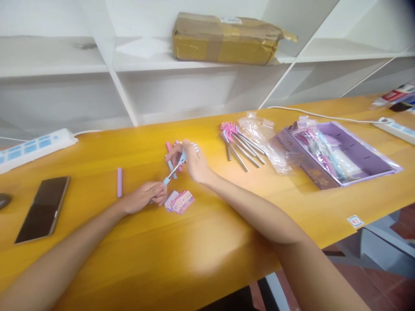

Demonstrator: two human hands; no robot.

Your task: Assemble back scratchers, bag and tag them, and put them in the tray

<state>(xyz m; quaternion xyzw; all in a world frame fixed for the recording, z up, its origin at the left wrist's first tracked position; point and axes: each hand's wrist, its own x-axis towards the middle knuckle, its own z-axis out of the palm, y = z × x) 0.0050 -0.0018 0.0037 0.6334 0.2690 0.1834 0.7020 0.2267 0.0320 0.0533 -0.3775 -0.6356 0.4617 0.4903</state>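
Observation:
A light blue back scratcher [183,157] with a metal rod slants between my two hands. My left hand [145,196] is closed around its blue handle. Around the hand-shaped head, my right hand [195,165] has its fingers wrapped, with part of the head showing. Pink and blue handle tubes [168,147] lie under and behind my right hand, partly hidden by it. Small printed pink and purple cards [182,202] lie beside my left hand. Farther left is a purple tube [119,182]. To the right, several pink-headed back scratchers [241,144] with metal rods lie in a pile.
Clear plastic bags [264,138] lie by the pile. A purple box [369,170] at right holds wrapped items. A phone [43,208] and a power strip [39,147] are at left, another power strip [398,129] at far right. A taped carton [227,41] sits on the shelf.

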